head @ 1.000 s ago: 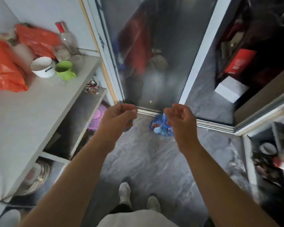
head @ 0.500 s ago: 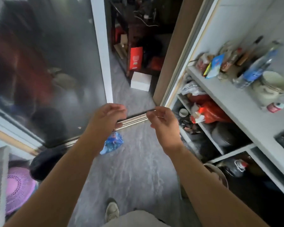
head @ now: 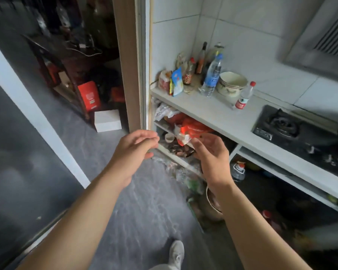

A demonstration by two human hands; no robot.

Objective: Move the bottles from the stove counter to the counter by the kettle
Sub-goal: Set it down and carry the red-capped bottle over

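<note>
Both hands empty, left hand (head: 134, 151) and right hand (head: 211, 152) loosely open mid-frame, bottles (head: 211, 75) packed upper centre on the stove counter (head: 219, 117) beside a bowl (head: 231, 83); I judge a hasty reach could topple neighbours or the packets (head: 177, 81).

bare forearms with no sleeves, hands ungloved, a pale grey sneaker (head: 176, 253), light trousers (head: 162, 267).
</note>
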